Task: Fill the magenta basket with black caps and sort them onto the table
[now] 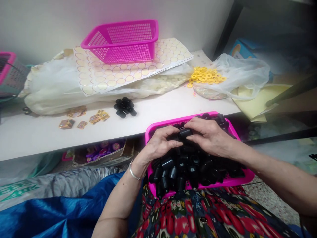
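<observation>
A small black plastic cap (185, 133) is held between my two hands above a pink basket (241, 181). My right hand (209, 136) pinches its right side between thumb and fingers. My left hand (165, 141), with a metal bangle on the wrist, closes its fingertips on the cap's left end. Many more black plastic pieces (182, 165), hollow and cylindrical, fill the basket beneath my hands. The basket rests at the front edge of the white shelf, over my lap.
A cluster of black pieces (125, 107) stands on the white shelf (158, 107), near small gold packets (99, 116). Behind are sticker sheets (119, 77) under another pink basket (128, 53). Yellow rings (206, 75) and a clear plastic bag (244, 72) lie at right.
</observation>
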`<state>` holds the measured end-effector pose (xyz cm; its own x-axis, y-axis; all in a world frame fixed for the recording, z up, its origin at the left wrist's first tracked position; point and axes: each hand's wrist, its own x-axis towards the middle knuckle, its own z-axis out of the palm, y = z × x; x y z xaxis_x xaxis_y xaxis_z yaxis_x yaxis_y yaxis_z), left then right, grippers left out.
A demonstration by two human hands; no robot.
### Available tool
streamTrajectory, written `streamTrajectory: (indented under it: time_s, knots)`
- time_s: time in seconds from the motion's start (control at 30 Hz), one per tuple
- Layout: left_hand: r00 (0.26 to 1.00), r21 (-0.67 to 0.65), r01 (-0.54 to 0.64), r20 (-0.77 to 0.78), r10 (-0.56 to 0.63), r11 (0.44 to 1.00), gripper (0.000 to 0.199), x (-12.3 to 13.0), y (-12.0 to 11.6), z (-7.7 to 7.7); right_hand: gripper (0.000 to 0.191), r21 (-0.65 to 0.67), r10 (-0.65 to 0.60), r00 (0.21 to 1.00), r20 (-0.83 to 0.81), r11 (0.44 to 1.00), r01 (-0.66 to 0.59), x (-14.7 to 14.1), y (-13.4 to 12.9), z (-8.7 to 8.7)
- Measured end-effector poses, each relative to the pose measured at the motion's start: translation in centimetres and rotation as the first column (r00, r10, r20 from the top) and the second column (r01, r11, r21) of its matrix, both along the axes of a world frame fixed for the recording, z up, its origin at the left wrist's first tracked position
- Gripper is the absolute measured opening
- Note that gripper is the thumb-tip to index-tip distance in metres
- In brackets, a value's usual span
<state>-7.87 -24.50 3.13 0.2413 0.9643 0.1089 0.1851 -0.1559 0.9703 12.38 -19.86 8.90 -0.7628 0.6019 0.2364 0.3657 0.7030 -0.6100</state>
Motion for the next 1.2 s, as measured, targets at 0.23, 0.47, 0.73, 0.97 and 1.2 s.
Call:
streamTrajectory:
  time_s: [0.23,0.47,0.73,0.97,1.2]
  knots:
    - [0.989,-0.041,-0.063,0.130,0.068,0.997,0.030,0.1,0.1,-0.1,0.016,-0.090,-0.069,0.997,-0.024,0.994,0.067,0.2,0.3,0.2]
    - [0.998,0.020,-0.048,0.041,0.047,0.999,0.029,0.2,0.1,0.2,0.019,-0.086,-0.016,1.000,0.015,0.996,0.017,0.4,0.5,-0.4]
    - [0.997,0.173,-0.018,-0.070,0.030,0.985,0.044,0.4,0.3,0.7,0.006,-0.297,-0.002,0.999,0.033,0.955,0.012,-0.6,0.2,-0.9]
    - [0.989,0.320,-0.011,-0.133,0.056,0.947,0.033,-0.8,-0.2,0.3,0.029,-0.205,-0.158,0.981,0.114,0.962,0.178,-2.3,0.7,-0.7]
    - [0.455,0.303,-0.840,-0.058,0.889,0.450,0.030,-8.8,1.9,-6.3,0.031,-0.254,-0.310,0.951,0.018,0.918,0.304,0.8,2.1,1.1]
